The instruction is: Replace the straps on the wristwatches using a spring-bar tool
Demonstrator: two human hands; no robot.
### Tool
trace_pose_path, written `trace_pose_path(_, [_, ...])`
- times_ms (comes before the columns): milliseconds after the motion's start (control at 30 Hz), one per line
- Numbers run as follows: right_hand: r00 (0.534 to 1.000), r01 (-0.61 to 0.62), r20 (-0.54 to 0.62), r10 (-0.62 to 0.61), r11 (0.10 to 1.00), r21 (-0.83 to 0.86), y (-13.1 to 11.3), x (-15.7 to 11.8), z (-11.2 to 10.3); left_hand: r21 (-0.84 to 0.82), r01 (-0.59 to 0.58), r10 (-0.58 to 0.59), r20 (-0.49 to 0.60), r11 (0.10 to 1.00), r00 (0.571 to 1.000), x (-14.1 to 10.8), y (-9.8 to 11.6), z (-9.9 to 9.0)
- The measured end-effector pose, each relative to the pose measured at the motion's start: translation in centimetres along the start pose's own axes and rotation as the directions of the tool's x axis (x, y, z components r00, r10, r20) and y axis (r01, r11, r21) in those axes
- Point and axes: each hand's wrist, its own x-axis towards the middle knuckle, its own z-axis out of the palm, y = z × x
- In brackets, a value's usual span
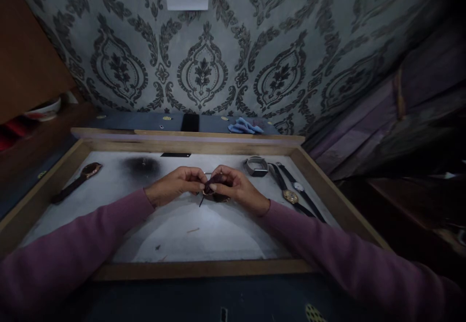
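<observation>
Both hands meet over the middle of a shallow wooden tray [196, 269] with a white bottom. My left hand [179, 185] pinches the left side of a small dark purple cloth [214, 181]. My right hand [238, 189] has its fingers closed on the same cloth from the right. Just beneath the fingers is a dark round watch piece with a gold-coloured rim [220, 197], partly covered by the hands and cloth. Whether the fingers also grip it is hard to tell. A thin dark strip sticks out below the left fingertips.
A brown-strapped watch [91, 169] lies at the tray's left. On the right are a grey-banded watch [257, 166], a gold-faced watch [290, 196] and a white-faced watch [298, 186]. Behind the tray's rear edge sit a black phone-like object [190, 122] and a blue cloth [245, 126].
</observation>
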Motion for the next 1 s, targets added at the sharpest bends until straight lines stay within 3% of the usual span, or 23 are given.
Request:
trace_pose_path(333, [0.999, -0.008, 0.053, 0.007, 1.000, 0.004, -0.35, -0.04, 0.03, -0.049, -0.033, 0.036, 0.056, 0.998, 0.998, -0.29, 0.36, -0.40])
trace_pose_path(1000, [1.000, -0.029, 0.007, 0.029, 0.999, 0.040, -0.38, -0.04, 0.16, 0.079, -0.037, 0.029, 0.103, 0.996, 0.994, -0.27, 0.58, -0.52])
